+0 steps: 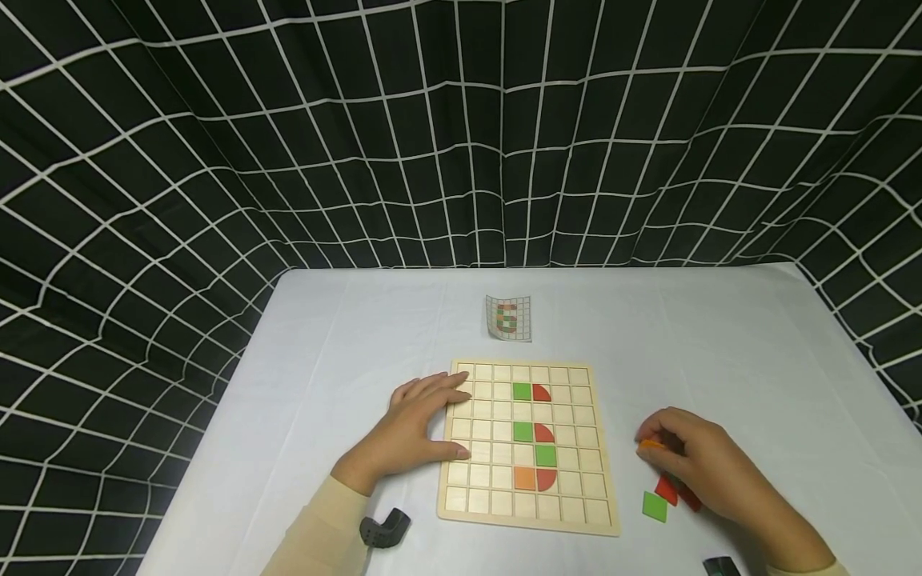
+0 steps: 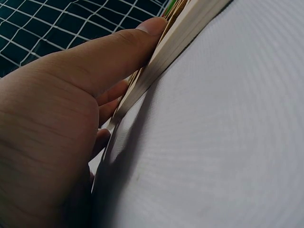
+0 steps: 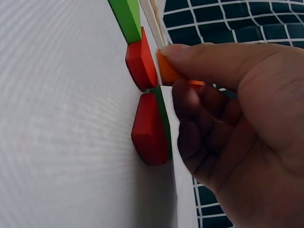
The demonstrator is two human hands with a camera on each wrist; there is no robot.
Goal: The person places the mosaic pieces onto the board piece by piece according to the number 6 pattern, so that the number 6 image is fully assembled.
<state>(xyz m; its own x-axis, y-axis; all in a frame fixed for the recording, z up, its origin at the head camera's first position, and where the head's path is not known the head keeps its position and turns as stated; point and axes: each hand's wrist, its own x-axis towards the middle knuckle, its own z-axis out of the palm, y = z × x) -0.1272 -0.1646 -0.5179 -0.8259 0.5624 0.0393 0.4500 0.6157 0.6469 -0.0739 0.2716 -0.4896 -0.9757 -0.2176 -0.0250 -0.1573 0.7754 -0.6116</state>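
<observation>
A wooden grid board lies on the table, bearing several green squares, red quarter-rounds and one orange square tile. My left hand rests along the board's left edge, fingers spread and thumb touching its rim. Right of the board, my right hand pinches an orange tile between thumb and fingertips, above the table. Under and beside that hand lie a green square tile, a red tile and another red tile. A green piece behind this last one is mostly hidden.
Behind the board lies a small paper card printed with a grid and coloured pattern. A dark curved object sits by the left wrist, another dark object by the right forearm. Black white-lined curtains surround the white table.
</observation>
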